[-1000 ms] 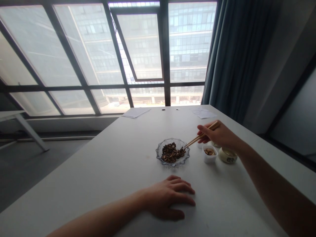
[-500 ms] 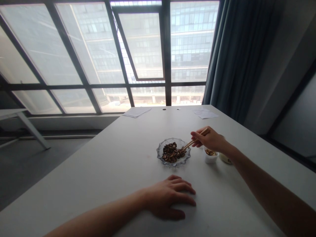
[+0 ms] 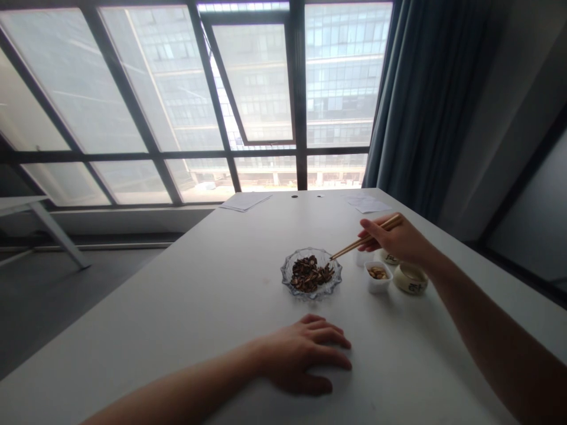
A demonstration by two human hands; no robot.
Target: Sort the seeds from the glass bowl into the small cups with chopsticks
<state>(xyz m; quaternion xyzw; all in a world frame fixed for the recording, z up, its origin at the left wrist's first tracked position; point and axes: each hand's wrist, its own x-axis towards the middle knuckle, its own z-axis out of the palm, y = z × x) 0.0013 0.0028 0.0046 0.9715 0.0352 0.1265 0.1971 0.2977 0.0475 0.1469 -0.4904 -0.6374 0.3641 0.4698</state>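
Note:
A glass dish [image 3: 287, 277] with a scalloped rim holds dark seeds [image 3: 310, 275] on the white table [image 3: 212, 295]. My right hand [image 3: 396, 241] is closed on a pair of wooden chopsticks [image 3: 361, 242], whose tips hover just above the dish's right rim. I cannot tell whether the tips pinch a seed. My left hand [image 3: 305, 354] lies flat on the table nearer to me, fingers stretched out, holding nothing. A small white cup [image 3: 378, 277] with pale kernels stands right of the dish.
A squat ceramic pot [image 3: 411, 278] stands beside the white cup, another small vessel [image 3: 390, 258] behind it, partly hidden by my hand. Paper sheets [image 3: 244, 201] [image 3: 367, 204] lie at the table's far edge. Large windows and a dark curtain [image 3: 425, 106] stand beyond.
My right hand dipped the chopstick tips into the seeds half a second ago and has since lifted up and to the right. My left hand has stayed put.

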